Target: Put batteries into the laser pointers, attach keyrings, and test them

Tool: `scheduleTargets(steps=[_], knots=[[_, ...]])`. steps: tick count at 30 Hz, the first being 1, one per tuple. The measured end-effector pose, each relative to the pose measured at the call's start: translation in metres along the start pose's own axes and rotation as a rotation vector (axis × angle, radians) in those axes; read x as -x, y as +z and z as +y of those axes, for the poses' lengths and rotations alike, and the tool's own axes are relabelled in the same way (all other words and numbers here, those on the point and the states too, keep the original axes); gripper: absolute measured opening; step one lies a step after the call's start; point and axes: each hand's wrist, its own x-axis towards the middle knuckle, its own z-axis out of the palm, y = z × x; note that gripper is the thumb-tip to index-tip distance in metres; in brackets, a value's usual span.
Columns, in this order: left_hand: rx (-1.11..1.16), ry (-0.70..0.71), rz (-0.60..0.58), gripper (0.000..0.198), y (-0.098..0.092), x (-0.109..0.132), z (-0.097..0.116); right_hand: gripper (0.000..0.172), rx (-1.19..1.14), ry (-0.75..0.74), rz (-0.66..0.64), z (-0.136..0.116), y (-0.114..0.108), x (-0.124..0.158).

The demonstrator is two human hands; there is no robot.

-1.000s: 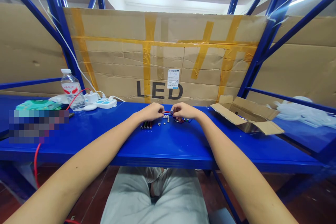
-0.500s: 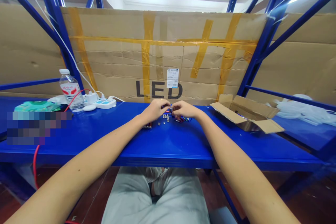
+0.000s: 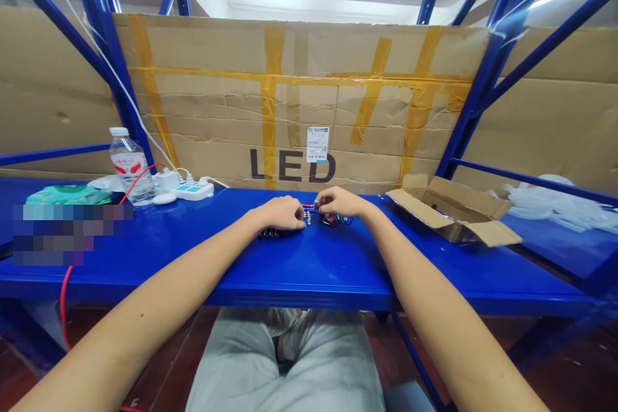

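Note:
My left hand [image 3: 286,213] is low over the table with its fingers curled down beside several small silvery metal parts [image 3: 308,219]; its fingertips are partly hidden, and what they hold cannot be made out. A row of short dark cylinders [image 3: 269,232] lies under its wrist side. Just to the right, my right hand [image 3: 337,201] is closed in a pinch on a small shiny piece [image 3: 317,204], too small to name. Below that hand lies a tangle of thin coloured wires [image 3: 338,221]. A thin red item [image 3: 308,206] shows between the hands.
An open cardboard box [image 3: 454,209] sits at the right of the blue table [image 3: 299,270]. At left stand a water bottle [image 3: 131,167], a white power strip [image 3: 193,190] and a green packet [image 3: 67,195]. A tall cardboard panel [image 3: 217,109] backs the table.
My left hand has moved away from the right hand, down and slightly left onto the small metal parts. My right hand has stayed nearly in place with the shiny piece.

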Motion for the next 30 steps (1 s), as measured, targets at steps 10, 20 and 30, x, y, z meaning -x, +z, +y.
scheduleTargets(steps=[10, 20, 30], knots=[[0.033, 0.011, -0.031, 0.009, 0.002, -0.002, 0.009, 0.015, -0.001, 0.013, -0.047, 0.002, 0.002, -0.003], [0.238, 0.232, 0.431, 0.012, 0.01, -0.013, -0.002, 0.01, 0.04, 0.039, -0.08, 0.002, 0.005, -0.003], [0.182, 0.292, 0.384, 0.02, -0.001, -0.008, -0.007, 0.009, -0.032, 0.028, -0.052, -0.004, 0.002, 0.001]])
